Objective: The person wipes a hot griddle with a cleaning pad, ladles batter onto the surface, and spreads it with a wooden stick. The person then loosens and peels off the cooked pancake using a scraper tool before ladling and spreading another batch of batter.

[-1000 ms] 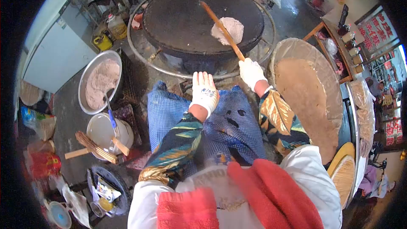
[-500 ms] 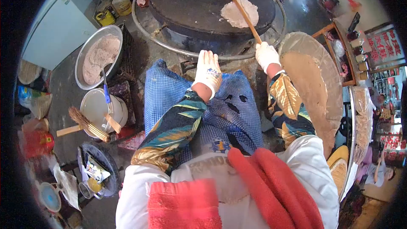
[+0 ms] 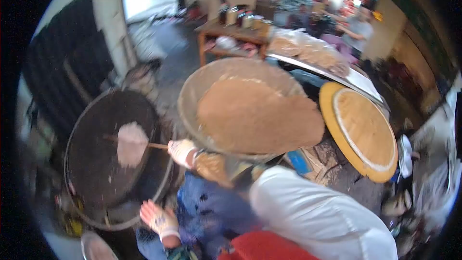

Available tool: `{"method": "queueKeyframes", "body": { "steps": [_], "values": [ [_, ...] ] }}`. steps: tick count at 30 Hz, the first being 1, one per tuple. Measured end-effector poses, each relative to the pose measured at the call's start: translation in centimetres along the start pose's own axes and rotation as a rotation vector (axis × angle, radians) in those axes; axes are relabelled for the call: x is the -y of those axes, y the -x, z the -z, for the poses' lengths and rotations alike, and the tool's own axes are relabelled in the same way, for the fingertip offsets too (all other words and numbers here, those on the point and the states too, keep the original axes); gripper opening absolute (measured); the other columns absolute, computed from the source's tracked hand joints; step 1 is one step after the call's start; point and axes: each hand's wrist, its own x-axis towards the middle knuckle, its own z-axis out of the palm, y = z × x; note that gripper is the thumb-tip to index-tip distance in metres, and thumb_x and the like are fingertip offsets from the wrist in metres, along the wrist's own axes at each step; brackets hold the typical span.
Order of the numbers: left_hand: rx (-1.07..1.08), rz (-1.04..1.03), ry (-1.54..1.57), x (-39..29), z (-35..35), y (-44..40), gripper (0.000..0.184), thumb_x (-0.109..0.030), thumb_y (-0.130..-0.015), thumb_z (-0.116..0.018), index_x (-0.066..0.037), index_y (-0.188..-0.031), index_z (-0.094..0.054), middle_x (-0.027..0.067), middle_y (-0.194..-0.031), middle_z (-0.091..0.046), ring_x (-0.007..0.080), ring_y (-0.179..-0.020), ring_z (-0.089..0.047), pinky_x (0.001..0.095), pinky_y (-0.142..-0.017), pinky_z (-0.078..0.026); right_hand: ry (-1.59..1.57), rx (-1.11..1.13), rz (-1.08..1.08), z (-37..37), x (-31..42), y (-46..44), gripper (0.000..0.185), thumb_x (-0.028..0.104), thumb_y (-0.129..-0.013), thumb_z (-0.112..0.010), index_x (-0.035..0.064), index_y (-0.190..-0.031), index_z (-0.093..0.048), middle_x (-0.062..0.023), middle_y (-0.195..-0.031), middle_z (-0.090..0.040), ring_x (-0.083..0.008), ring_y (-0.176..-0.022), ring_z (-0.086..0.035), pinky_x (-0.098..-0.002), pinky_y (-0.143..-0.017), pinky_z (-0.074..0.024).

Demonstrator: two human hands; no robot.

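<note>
My right hand (image 3: 181, 152), in a white glove, is closed round the near end of a thin wooden stick (image 3: 158, 146). The stick lies across a pale, flat round of batter or dough (image 3: 131, 144) on a large black griddle (image 3: 96, 159). Lower down, my gloved left hand (image 3: 160, 219) holds nothing; its fingers are stretched out near the metal ring (image 3: 166, 183) round the griddle. Under my hands is the blue cloth (image 3: 207, 207) over my lap.
Right of the griddle stands a wide basin (image 3: 190, 110) with brown, flour-like powder. Beyond are a yellow round lid or board (image 3: 332, 110), a tray of bagged food (image 3: 313, 55) and a wooden table (image 3: 207, 31) with jars. Another person (image 3: 360, 30) is in the background.
My view has swung to the right, so the griddle now appears at the left and the basin in the middle. My right hand keeps its hold on the stick; the left stays open.
</note>
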Motion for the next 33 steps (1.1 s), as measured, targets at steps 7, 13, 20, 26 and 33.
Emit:
{"method": "queueKeyframes", "body": {
  "steps": [7,13,20,26,33],
  "values": [
    [0.204,0.063,-0.164,2.0,0.5,-0.5,0.072,-0.039,-0.084,-0.051,0.004,-0.139,-0.03,0.0232,-0.143,-0.033,0.0373,-0.135,-0.027,0.0468,-0.114,-0.01,-0.053,-0.042,-0.041,0.5,1.9,-1.1,0.017,0.012,-0.076,-0.062,0.0036,-0.091,-0.063,-0.0125,-0.079,-0.069,-0.0254,-0.072,-0.069,-0.0399,-0.057,-0.0544],
    [0.23,0.1,-0.185,3.9,0.3,-0.4,0.069,-0.039,-0.085,-0.052,0.001,-0.139,-0.034,0.018,-0.143,-0.037,0.0327,-0.136,-0.028,0.0446,-0.114,-0.014,-0.195,0.056,0.007,1.5,4.4,-0.3,0.017,0.015,-0.084,-0.05,0.0035,-0.088,-0.063,-0.0167,-0.079,-0.068,-0.034,-0.074,-0.067,-0.044,-0.062,-0.0525],
    [0.252,0.147,-0.187,5.8,0.9,-0.3,0.066,-0.041,-0.088,-0.049,-0.002,-0.139,-0.036,0.0151,-0.146,-0.034,0.03,-0.137,-0.027,0.0438,-0.113,-0.014,-0.112,0.057,0.022,1.6,5.3,-0.8,0.016,0.015,-0.078,-0.061,0.0069,-0.088,-0.07,-0.0113,-0.082,-0.07,-0.0277,-0.077,-0.069,-0.0397,-0.063,-0.0554],
    [0.253,0.171,-0.202,7.3,2.1,0.2,0.063,-0.04,-0.089,-0.048,-0.003,-0.139,-0.036,0.0148,-0.146,-0.035,0.0305,-0.137,-0.027,0.0434,-0.113,-0.015,-0.125,0.008,-0.165,1.0,3.4,-2.0,0.016,0.016,-0.079,-0.061,0.008,-0.088,-0.07,-0.01,-0.082,-0.07,-0.0262,-0.078,-0.069,-0.0389,-0.06,-0.0557],
    [-0.183,-0.01,-0.099,7.8,3.1,0.1,0.047,-0.035,-0.072,-0.067,-0.005,-0.107,-0.058,0.0141,-0.11,-0.058,0.0314,-0.103,-0.053,0.0443,-0.087,-0.04,0.004,-0.166,0.321,-0.2,0.4,-0.4,0.016,0.02,-0.079,-0.049,0.0117,-0.075,-0.061,-0.0077,-0.071,-0.061,-0.0266,-0.067,-0.062,-0.0397,-0.06,-0.0523]
  ]
}}
